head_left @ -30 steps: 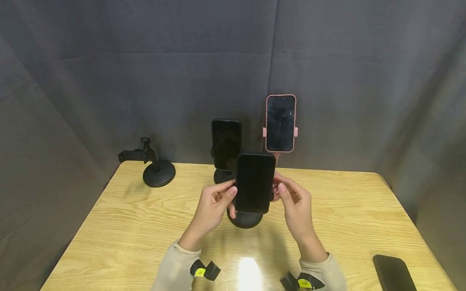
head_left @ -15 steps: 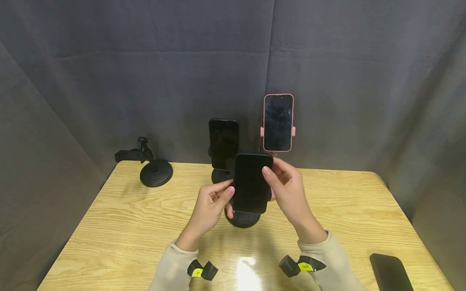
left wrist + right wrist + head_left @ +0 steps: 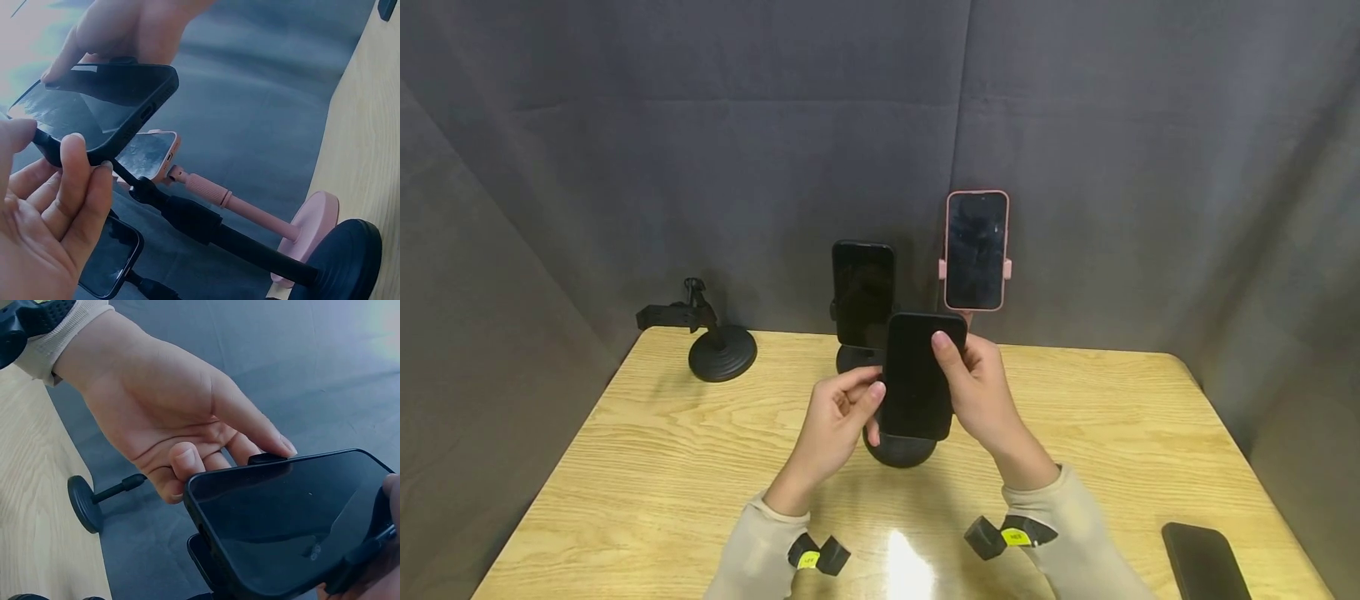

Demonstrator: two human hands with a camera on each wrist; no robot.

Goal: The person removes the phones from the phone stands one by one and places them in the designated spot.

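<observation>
A black smartphone (image 3: 913, 392) stands upright, screen facing me, on a black phone stand (image 3: 901, 452) at the table's middle. My left hand (image 3: 835, 421) pinches the stand's clamp (image 3: 49, 145) at the phone's left edge, thumb in front and fingers behind. At the opposite edge my right hand (image 3: 988, 400) grips the phone, thumb over the screen and fingers behind it. In the right wrist view that thumb lies near a second clamp arm (image 3: 265, 459). The phone's back is hidden in the head view.
Behind stand another black phone (image 3: 863, 293) on a stand and a pink-cased phone (image 3: 976, 250) in a pink holder. A phone-less black stand (image 3: 722, 354) is at back left. A dark phone (image 3: 1208, 562) lies at front right on the wooden table (image 3: 1112, 467). Grey curtain surrounds it.
My right hand has moved up and left from the phone's lower right side, its thumb now over the upper right of the screen. My left hand keeps its place at the left edge.
</observation>
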